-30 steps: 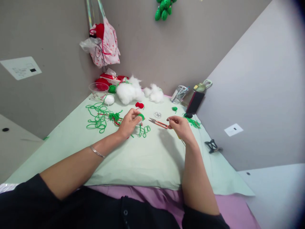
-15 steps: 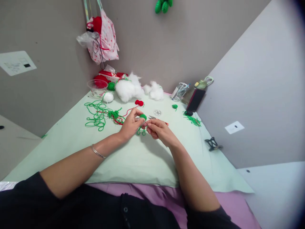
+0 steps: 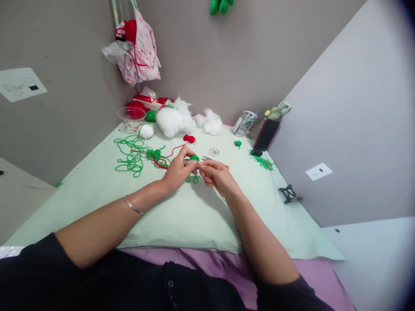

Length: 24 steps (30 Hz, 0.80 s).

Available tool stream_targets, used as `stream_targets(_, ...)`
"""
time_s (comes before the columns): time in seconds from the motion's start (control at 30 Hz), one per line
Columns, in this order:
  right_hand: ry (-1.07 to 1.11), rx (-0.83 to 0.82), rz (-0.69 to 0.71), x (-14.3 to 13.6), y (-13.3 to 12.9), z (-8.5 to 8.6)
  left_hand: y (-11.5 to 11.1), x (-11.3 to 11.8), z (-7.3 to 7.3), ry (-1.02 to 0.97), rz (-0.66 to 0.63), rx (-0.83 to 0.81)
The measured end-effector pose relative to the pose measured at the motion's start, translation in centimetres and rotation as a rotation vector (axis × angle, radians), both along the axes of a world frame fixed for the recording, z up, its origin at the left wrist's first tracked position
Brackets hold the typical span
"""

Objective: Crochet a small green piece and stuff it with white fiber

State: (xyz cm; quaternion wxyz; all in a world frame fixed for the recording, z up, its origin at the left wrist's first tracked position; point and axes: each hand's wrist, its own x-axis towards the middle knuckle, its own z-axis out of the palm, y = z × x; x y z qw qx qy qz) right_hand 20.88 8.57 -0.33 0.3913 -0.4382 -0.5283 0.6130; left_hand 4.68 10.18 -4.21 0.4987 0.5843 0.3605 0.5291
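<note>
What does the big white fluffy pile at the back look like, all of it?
The big fluffy pile is white and looks soft, like cotton or stuffing. It has no firm shape, just a rounded lump with wispy peaks. It rests on the pale green cover, beside a smaller white clump. Thin green and red strands seem to touch its upper left.

Fluffy, matt white stuffing sits near a clear plastic tub; the tablecloth looks smooth.

Both hands meet fingertip to fingertip, forearms angled inward.
</note>
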Motion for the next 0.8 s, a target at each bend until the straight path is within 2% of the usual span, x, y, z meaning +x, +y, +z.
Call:
stream_targets(0.27,-0.129,0.226,-0.152,-1.7,-1.3,-1.3,0.8,0.2,-0.6,0.036,0.024,0.039)
stream_targets(0.37,-0.148,0.256,-0.147,-1.9,-1.2,-1.5,0.9,0.1,-0.7,0.035,0.047,0.067)
stream_targets(0.47,-0.122,0.191,-0.054,-1.7,-0.6,-1.1,0.8,0.0,-0.6,0.019,0.066,0.096)
stream_targets(0.63,-0.086,-0.01,0.295,-1.3,-0.7,0.3,1.3,-0.6,0.2,-0.033,0.131,0.076)
stream_targets(0.7,-0.123,-0.026,0.381,-0.7,-0.9,0.7,1.7,-1.2,0.6,-0.069,0.155,0.037)
stream_targets(0.73,-0.192,0.014,0.355,-0.1,-0.9,0.8,1.9,-1.5,0.7,-0.086,0.158,0.01)
stream_targets(0.77,-0.291,0.089,0.264,0.7,-0.7,0.9,2.1,-1.7,0.9,-0.103,0.152,-0.021)
stream_targets(0.8,-0.441,0.2,0.109,1.6,-0.3,0.9,2.2,-1.9,1.1,-0.118,0.138,-0.054)
